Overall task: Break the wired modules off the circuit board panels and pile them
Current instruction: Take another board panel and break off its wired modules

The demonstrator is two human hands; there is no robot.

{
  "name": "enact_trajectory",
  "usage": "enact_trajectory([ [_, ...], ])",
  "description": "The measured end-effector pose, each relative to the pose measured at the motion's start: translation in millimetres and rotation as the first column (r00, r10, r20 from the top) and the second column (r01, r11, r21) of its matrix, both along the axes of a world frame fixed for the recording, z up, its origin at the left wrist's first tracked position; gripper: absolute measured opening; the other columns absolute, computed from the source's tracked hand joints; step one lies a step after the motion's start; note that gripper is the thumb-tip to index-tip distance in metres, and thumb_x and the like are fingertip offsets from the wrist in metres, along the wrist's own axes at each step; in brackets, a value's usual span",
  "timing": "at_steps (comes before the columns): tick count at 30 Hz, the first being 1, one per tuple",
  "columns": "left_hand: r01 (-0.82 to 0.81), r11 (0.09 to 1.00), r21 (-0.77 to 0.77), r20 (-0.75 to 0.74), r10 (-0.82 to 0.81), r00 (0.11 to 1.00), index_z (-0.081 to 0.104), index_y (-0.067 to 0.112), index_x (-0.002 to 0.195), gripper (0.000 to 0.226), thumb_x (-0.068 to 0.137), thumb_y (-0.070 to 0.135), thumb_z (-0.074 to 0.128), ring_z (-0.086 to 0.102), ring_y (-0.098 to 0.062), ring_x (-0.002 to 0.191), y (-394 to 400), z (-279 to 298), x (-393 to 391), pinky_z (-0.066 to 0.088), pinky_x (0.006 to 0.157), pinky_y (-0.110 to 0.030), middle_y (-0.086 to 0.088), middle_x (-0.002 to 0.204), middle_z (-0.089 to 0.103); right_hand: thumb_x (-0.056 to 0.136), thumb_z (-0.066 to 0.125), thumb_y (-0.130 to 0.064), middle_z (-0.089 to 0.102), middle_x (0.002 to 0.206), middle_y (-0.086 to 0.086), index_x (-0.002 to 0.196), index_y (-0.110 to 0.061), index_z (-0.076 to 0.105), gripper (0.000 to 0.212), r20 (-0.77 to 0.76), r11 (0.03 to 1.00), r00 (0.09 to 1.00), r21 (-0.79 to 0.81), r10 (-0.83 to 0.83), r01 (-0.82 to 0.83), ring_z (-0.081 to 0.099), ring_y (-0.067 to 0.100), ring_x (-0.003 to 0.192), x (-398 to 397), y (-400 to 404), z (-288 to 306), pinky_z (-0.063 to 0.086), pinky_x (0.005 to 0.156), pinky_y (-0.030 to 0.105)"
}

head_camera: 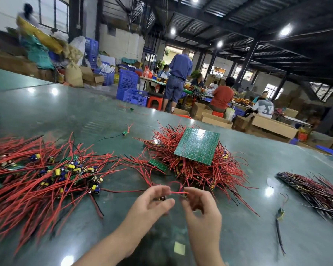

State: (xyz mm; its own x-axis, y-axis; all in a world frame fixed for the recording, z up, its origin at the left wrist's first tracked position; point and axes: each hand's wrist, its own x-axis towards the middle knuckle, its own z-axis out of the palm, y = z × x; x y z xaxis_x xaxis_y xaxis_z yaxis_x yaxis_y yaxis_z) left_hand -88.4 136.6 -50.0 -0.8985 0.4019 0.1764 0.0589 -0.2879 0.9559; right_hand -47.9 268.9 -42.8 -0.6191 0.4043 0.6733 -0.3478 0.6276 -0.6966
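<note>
Both hands, left hand [152, 203] and right hand [201, 208], pinch one small wired module [178, 193] above the green table [85, 112]; loose modules [52, 169] lie left, a stacked panel [197, 145] behind.

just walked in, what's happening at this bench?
A person is separating wired modules. The left hand and right hand each pinch a small module joined by red wires, above the green table. Loose separated modules are piled at left. A green board panel tops the unbroken stack at centre. Another bundle lies at right.
</note>
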Motion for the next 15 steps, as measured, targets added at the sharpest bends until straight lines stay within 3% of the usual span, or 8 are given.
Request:
enact_trajectory([
  [1, 0.044, 0.993, 0.109, 0.099, -0.055, 0.994, 0.064, 0.013, 0.102, 0.039, 0.069, 0.023, 0.081, 0.064, -0.011, 0.08, 2.3, -0.3, 0.9, 0.053, 0.074, -0.021, -0.008, 0.097, 0.069, 0.065, 0.073, 0.013, 0.059, 0.072, -0.007, 0.082, -0.032, 0.065, 0.049, 0.005, 0.998, 1.0, 0.059, 0.015, -0.015, 0.055, 0.005, 0.064, 0.0, -2.6, -0.1, 0.041, 0.06, 0.01],
  [4, -0.053, 0.985, 0.165, 0.127, 0.032, 0.991, 0.065, 0.006, 0.093, 0.023, 0.073, 0.001, 0.075, 0.064, -0.014, 0.071, 4.7, -3.2, 0.3, 0.054, 0.065, -0.022, -0.008, 0.082, 0.071, 0.066, 0.068, 0.009, 0.06, 0.079, -0.012, 0.085, -0.033, 0.064, 0.047, 0.014, 0.985, 0.996, 0.147, 0.086, -0.087, 0.057, -0.001, 0.067, -0.8, -8.1, -1.1, 0.043, 0.063, 0.007],
  [9, -0.142, 0.969, 0.203, 0.122, 0.119, 0.985, 0.064, 0.004, 0.088, 0.021, 0.072, -0.009, 0.067, 0.065, -0.008, 0.07, 1.9, -2.8, -3.9, 0.054, 0.064, -0.017, -0.005, 0.076, 0.07, 0.073, 0.068, -0.012, 0.061, 0.086, -0.014, 0.09, -0.026, 0.069, 0.022, 0.05, 0.972, 0.99, 0.192, 0.128, -0.136, 0.058, 0.002, 0.072, -0.3, -12.0, -4.8, 0.042, 0.063, 0.009],
  [15, -0.127, 0.974, 0.187, 0.11, 0.108, 0.988, 0.069, 0.013, 0.093, 0.031, 0.077, -0.013, 0.064, 0.066, -0.01, 0.076, 1.9, -3.1, -2.5, 0.054, 0.069, -0.018, -0.005, 0.082, 0.072, 0.076, 0.067, -0.012, 0.062, 0.081, -0.012, 0.081, -0.026, 0.07, 0.015, 0.029, 0.98, 0.995, 0.177, 0.09, -0.094, 0.057, 0.0, 0.07, 0.4, -12.3, -2.0, 0.042, 0.061, 0.008],
])
